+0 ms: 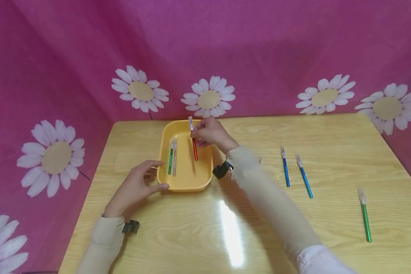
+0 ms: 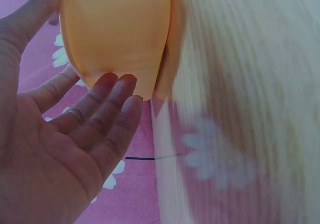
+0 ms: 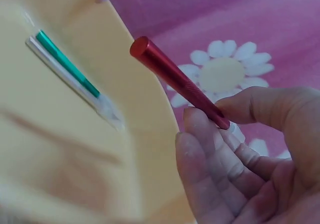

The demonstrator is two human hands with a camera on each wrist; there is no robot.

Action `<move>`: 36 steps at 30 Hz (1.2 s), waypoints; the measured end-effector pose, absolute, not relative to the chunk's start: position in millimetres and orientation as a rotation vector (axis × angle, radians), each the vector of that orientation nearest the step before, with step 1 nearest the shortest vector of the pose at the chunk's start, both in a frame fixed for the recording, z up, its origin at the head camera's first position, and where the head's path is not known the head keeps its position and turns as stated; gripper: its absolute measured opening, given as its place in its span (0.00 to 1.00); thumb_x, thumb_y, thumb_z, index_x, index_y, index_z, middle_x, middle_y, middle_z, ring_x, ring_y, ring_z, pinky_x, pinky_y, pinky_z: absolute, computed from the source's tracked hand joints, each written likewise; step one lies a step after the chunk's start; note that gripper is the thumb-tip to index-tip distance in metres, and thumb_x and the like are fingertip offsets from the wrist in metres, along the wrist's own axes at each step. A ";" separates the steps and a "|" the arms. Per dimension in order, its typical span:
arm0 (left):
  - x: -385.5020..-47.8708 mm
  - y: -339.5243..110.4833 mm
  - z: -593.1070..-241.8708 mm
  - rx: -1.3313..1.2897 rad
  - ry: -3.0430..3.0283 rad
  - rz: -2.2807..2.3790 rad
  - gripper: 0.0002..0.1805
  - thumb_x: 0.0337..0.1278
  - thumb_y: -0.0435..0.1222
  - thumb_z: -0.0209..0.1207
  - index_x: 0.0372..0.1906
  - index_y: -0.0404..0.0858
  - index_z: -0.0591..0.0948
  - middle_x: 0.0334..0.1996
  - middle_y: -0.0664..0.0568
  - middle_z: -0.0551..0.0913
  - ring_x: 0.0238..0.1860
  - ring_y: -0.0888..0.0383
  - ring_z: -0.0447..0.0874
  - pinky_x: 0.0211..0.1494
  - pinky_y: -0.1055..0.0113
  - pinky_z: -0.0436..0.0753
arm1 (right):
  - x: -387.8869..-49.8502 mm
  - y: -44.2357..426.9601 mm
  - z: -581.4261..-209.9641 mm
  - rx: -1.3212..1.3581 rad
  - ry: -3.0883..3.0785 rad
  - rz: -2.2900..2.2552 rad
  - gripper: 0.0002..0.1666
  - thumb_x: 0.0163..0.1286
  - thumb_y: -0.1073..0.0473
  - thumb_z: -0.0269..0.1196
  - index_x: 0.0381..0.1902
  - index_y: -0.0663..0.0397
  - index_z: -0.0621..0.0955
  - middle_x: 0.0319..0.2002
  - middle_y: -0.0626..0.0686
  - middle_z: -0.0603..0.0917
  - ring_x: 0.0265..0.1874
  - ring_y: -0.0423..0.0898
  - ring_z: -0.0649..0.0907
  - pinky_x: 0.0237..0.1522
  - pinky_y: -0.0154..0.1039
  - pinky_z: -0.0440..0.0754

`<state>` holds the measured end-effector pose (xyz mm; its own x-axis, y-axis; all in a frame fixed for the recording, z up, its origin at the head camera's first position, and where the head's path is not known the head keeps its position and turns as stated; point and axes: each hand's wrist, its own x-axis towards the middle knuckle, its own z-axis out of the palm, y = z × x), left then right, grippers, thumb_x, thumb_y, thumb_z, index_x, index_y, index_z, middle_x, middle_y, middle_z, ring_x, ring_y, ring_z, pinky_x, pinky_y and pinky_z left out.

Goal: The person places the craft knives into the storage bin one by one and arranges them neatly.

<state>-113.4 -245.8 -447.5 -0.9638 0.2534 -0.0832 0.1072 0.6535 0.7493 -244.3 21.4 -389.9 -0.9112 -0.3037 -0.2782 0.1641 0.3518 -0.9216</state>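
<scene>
Presently we record a wooden counter (image 1: 178, 232) and, on it, a yellow tray (image 1: 191, 179) beside the left hand (image 1: 137, 186), whose loosely spread fingers touch the tray's side. Apart from it, the right hand (image 1: 212, 133) pinches a red capped tool (image 3: 177, 82) over the tray. Between the hands we see a green tool (image 3: 67, 62) and a silver tool (image 3: 59, 70) lying inside.

Screened-off corner, kind of room unclear: pink daisy-print fabric (image 1: 260, 42) behind and beside a wood-grain table (image 1: 178, 232)
</scene>
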 end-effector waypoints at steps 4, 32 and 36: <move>-113.9 -246.8 -448.4 0.289 2.690 1.195 0.41 0.50 0.51 0.78 0.69 0.45 0.76 0.64 0.49 0.81 0.59 0.48 0.84 0.65 0.47 0.85 | -246.6 5.0 -395.8 -0.130 2.175 -1.584 0.06 0.69 0.62 0.67 0.34 0.60 0.82 0.27 0.50 0.84 0.19 0.40 0.85 0.27 0.37 0.89; -114.7 -246.3 -447.2 0.313 2.691 1.192 0.40 0.50 0.48 0.79 0.69 0.44 0.76 0.63 0.47 0.82 0.55 0.49 0.85 0.63 0.47 0.86 | -249.7 -25.9 -428.5 -0.098 2.174 -1.423 0.12 0.71 0.62 0.65 0.34 0.70 0.81 0.17 0.52 0.84 0.15 0.40 0.84 0.24 0.35 0.88; -114.3 -246.6 -447.5 0.310 2.683 1.197 0.41 0.50 0.48 0.79 0.69 0.44 0.76 0.64 0.47 0.81 0.57 0.47 0.85 0.64 0.46 0.86 | -248.4 -26.8 -425.3 -0.132 2.166 -1.396 0.14 0.73 0.59 0.65 0.34 0.67 0.80 0.18 0.52 0.84 0.16 0.41 0.85 0.25 0.36 0.88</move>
<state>-114.3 -246.6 -447.5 -0.9607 0.2643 -0.0846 0.1137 0.6528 0.7489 -248.4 -26.8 -425.3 -0.8419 -0.3673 -0.3954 0.2085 0.4545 -0.8660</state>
